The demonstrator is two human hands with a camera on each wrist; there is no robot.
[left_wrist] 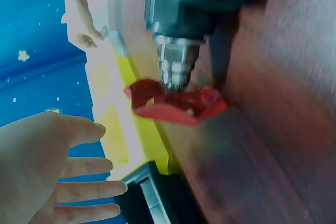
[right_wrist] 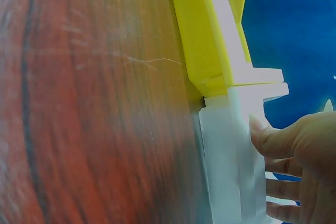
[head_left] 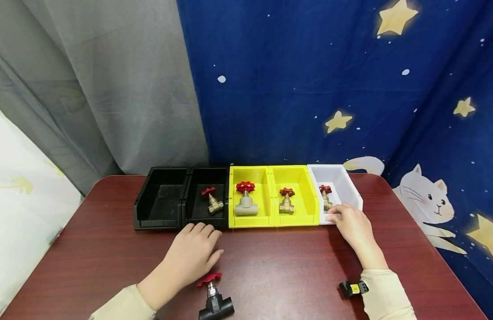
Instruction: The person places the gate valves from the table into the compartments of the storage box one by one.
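My right hand (head_left: 352, 226) reaches over the front of the white bin (head_left: 342, 178). Its fingertips lie beside a brass valve with a red handwheel (head_left: 325, 190) and partly cover it. In the right wrist view the thumb (right_wrist: 262, 135) is at the bin's front rim; the fingers look straight, their tips hidden behind the wall. My left hand (head_left: 192, 251) hovers above the table before the black bins, fingers extended, holding nothing. Just below it, a black plastic tee valve (head_left: 216, 306) with a chrome neck and red handwheel (left_wrist: 173, 103) stands on the table.
Left of the white bin, two yellow bins (head_left: 252, 221) hold a grey plastic valve (head_left: 246, 206) and a brass valve (head_left: 286, 205). The nearer black bin (head_left: 206, 178) holds another brass valve (head_left: 214, 204); an outer black bin (head_left: 160, 195) is at the left end. Curtains (head_left: 270, 89) hang behind.
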